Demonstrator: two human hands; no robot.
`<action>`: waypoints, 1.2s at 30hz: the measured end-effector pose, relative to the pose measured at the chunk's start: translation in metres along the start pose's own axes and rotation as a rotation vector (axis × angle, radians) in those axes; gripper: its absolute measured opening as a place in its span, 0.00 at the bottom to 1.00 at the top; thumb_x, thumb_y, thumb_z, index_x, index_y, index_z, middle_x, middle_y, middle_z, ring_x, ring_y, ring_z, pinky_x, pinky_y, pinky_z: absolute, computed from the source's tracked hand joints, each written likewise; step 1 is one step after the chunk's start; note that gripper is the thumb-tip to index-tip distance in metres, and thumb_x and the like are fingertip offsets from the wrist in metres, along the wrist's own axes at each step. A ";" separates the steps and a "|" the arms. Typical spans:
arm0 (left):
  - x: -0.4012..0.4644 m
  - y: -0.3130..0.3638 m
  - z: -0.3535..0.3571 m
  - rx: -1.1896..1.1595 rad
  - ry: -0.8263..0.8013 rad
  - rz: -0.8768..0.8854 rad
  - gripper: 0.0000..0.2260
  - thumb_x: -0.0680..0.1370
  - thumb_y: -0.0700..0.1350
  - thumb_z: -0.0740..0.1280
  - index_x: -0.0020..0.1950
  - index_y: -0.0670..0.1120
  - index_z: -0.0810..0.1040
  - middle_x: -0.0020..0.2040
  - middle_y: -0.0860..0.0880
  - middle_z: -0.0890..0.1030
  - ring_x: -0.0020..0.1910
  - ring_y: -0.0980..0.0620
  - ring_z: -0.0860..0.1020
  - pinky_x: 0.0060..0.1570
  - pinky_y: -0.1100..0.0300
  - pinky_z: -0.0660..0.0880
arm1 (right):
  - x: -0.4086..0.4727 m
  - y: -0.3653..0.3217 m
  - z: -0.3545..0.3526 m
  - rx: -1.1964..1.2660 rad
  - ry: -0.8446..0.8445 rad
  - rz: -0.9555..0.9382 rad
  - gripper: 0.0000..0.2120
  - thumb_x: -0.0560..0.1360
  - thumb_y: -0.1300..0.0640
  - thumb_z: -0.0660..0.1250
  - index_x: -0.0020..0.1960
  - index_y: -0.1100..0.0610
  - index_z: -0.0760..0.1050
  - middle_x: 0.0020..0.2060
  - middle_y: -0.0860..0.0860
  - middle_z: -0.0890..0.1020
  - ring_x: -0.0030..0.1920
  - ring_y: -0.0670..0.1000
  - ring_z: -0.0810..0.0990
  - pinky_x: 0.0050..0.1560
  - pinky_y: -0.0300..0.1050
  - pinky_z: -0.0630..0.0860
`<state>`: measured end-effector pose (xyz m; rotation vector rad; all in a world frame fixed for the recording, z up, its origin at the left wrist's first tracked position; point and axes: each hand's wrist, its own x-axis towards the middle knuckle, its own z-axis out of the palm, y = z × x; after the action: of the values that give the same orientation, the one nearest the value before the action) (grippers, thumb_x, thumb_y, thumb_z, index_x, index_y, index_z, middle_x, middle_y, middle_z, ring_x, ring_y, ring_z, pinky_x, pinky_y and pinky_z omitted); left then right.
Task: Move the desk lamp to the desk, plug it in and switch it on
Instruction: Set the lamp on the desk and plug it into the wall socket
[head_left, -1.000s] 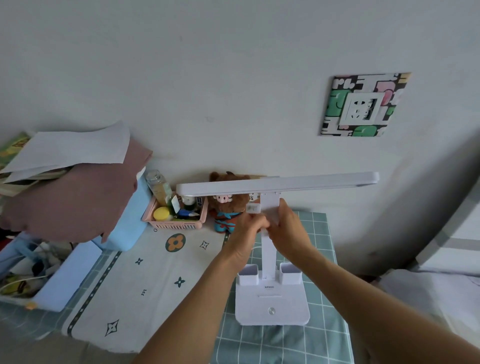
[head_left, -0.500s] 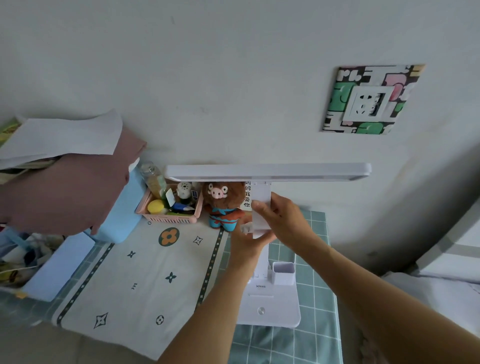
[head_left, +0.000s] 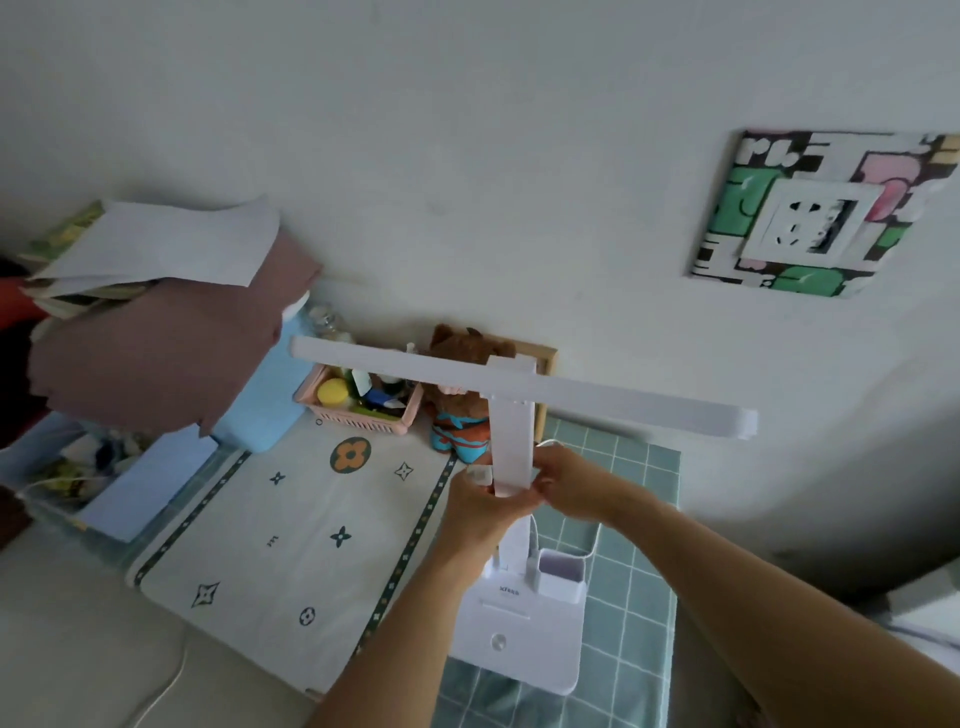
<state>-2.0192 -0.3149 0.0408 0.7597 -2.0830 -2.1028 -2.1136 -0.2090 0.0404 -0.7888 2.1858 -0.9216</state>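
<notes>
The white desk lamp stands on the green checked desk cloth (head_left: 634, 613), its square base (head_left: 524, 654) nearest me and its long flat head (head_left: 597, 397) slanting down to the right. My left hand (head_left: 483, 514) closes on the upright stem (head_left: 511, 447) from the left, with a small white piece at its fingertips. My right hand (head_left: 576, 486) is curled behind the stem on the right. A thin white cord (head_left: 545, 442) loops out above that hand and runs down past the lamp's pen cup (head_left: 561, 574). The wall socket (head_left: 813, 223) sits up on the right, with nothing plugged in.
A plush toy (head_left: 462, 415) and a pink basket (head_left: 363, 410) of small bottles stand against the wall behind the lamp. A patterned white mat (head_left: 291, 545) covers the desk's left half. Brown card, papers and blue boxes (head_left: 166, 353) pile up at the left.
Both hands have slid lower on the stem. The lamp head now slants, its right end lower than before. The cord has come into view beside the stem.
</notes>
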 end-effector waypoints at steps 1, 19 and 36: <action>0.000 -0.001 -0.001 -0.002 0.011 -0.011 0.12 0.68 0.37 0.77 0.41 0.51 0.78 0.35 0.53 0.82 0.28 0.63 0.80 0.26 0.73 0.72 | 0.005 0.003 0.000 -0.043 -0.034 -0.011 0.23 0.76 0.71 0.61 0.67 0.55 0.76 0.61 0.52 0.80 0.61 0.51 0.75 0.66 0.48 0.72; 0.001 -0.021 0.018 0.034 0.140 -0.014 0.19 0.71 0.40 0.71 0.60 0.44 0.72 0.49 0.46 0.79 0.52 0.51 0.78 0.37 0.72 0.73 | 0.051 0.097 0.032 -0.154 0.225 0.289 0.10 0.76 0.54 0.61 0.51 0.54 0.81 0.45 0.54 0.84 0.49 0.57 0.82 0.45 0.44 0.75; 0.011 -0.051 0.008 0.106 0.123 0.052 0.22 0.68 0.49 0.73 0.61 0.49 0.74 0.53 0.47 0.82 0.54 0.48 0.81 0.49 0.60 0.81 | 0.040 0.136 0.069 -0.475 -0.060 0.285 0.11 0.74 0.56 0.64 0.54 0.52 0.81 0.55 0.54 0.84 0.56 0.58 0.82 0.54 0.46 0.77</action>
<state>-2.0180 -0.3087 -0.0122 0.8167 -2.1383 -1.8813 -2.1253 -0.1865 -0.1155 -0.6764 2.4141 -0.2342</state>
